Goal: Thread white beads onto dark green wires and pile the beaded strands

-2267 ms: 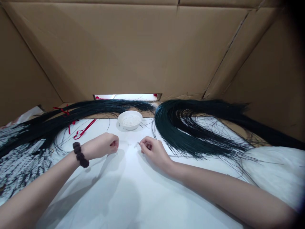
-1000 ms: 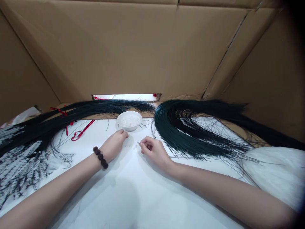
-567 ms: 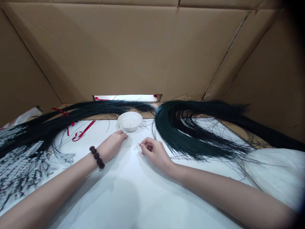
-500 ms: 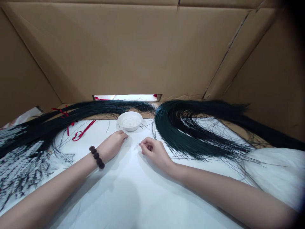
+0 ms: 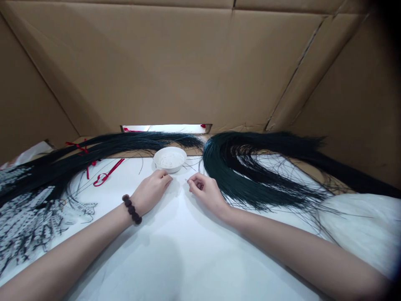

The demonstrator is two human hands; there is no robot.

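Half curls the left hand [image 5: 152, 189] at seven o'clock from the white bowl [image 5: 170, 168], unclear whether around anything; pinches a dark strand [image 5: 187, 180] between closed fingertips of the right hand [image 5: 206, 191], at four.

We stretch both bare arms forward and inward. Our left forearm [image 5: 75, 251] slants up from the lower left, and its hand [image 5: 151, 191], our left hand, shows its back, the fingers bent and kept close together. Our right forearm [image 5: 297, 246] comes in from the lower right. We bring thumb and forefinger of our right hand [image 5: 207, 193] together in a pinch, the other fingers curled. Our hands stay near each other, apart.
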